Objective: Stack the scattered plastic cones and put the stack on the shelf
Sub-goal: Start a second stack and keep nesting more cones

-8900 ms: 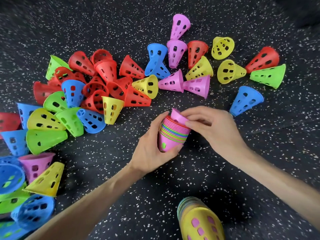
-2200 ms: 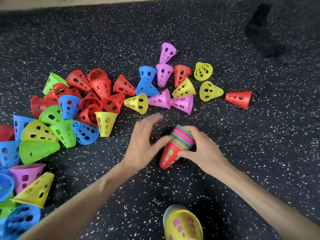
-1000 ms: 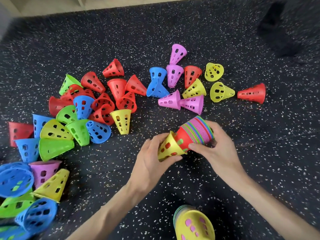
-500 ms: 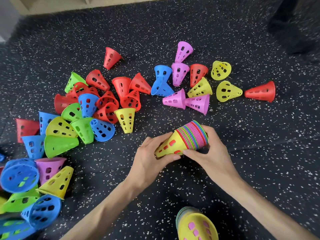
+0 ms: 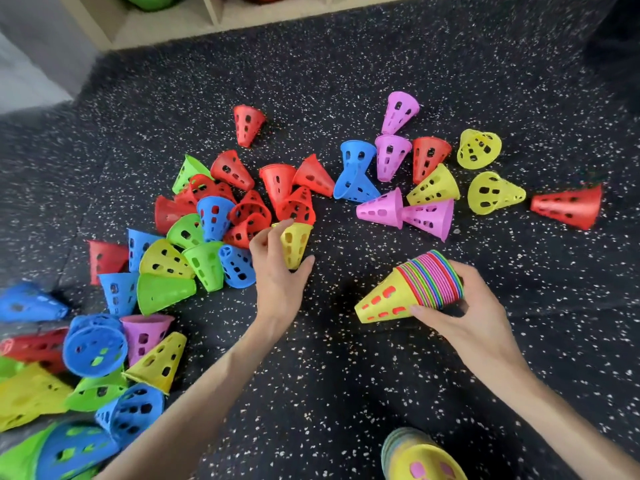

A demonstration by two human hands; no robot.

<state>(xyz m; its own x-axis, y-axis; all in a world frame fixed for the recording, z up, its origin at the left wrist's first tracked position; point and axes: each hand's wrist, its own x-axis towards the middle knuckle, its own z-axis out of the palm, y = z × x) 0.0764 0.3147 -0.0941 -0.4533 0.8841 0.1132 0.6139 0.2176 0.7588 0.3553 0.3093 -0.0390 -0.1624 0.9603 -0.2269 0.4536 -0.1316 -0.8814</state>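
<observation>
Stack (image 5: 412,289) of nested cones sits right of frame centre, held tilted off the floor by the right hand (image 5: 464,313): thumb under the yellow outer cone, fingers curled over the striped band of rims. Narrow end points lower left, wide rims upper right. Red shows through the yellow cone's holes.

Left hand (image 5: 277,271) is at frame centre, thumb and fingers curled round a single yellow cone (image 5: 294,244), wide end up, narrow end down near the thumb. That cone sits at the right edge of the big pile (image 5: 214,223), touching a red one above it. Can't tell if it's off the floor.

Pile: red, blue, green and yellow cones jumbled left of centre, running down to the lower left corner, where blue, green, yellow and pink ones are blurred. One red cone (image 5: 247,124) lies apart above the pile.

Smaller group (image 5: 408,181) upper right: two blue cones tip to tip, four pink, one red, three yellow, mostly on their sides and touching. Another red cone (image 5: 568,206) lies alone on its side at the right edge, well apart from the stack.

Second stack (image 5: 420,457), yellow outermost with pink showing through the holes, at bottom edge, right of centre, partly cut off.

Shelf (image 5: 166,19), light wood with dividers, along the top left edge; green and red items inside, too cropped to identify. Floor (image 5: 346,393) is black speckled rubber.
</observation>
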